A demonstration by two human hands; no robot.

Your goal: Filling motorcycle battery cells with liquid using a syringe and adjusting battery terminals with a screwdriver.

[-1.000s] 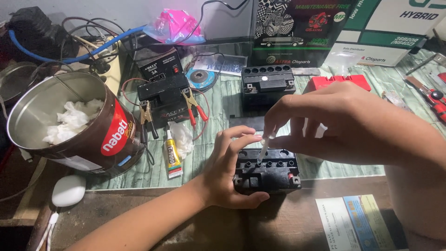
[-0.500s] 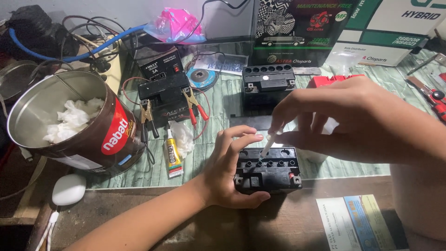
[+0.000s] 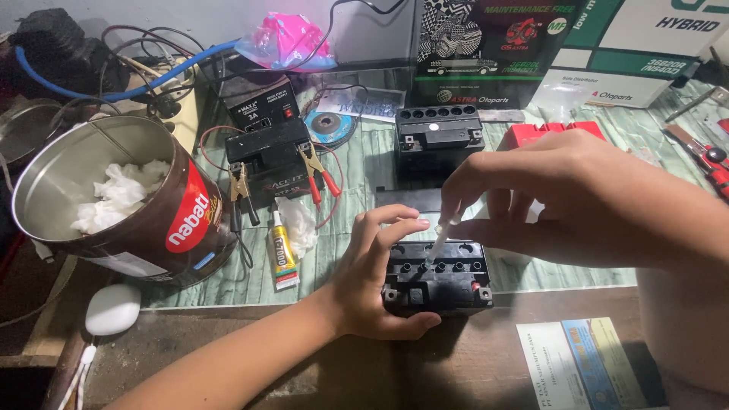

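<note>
A tilted tin (image 3: 144,220) holds crumpled tissue (image 3: 121,193) beside a glue tube (image 3: 282,257).

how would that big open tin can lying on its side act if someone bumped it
The tin can lies tilted on its round side, so it would likely roll or rock. It holds only crumpled white tissue, so it is probably light and would shift easily. Its thin metal wall looks stiff, though it might dent.

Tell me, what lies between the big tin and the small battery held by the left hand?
In the head view, a small glue tube and a crumpled white tissue lie between the tin and the battery held by the left hand.
</note>
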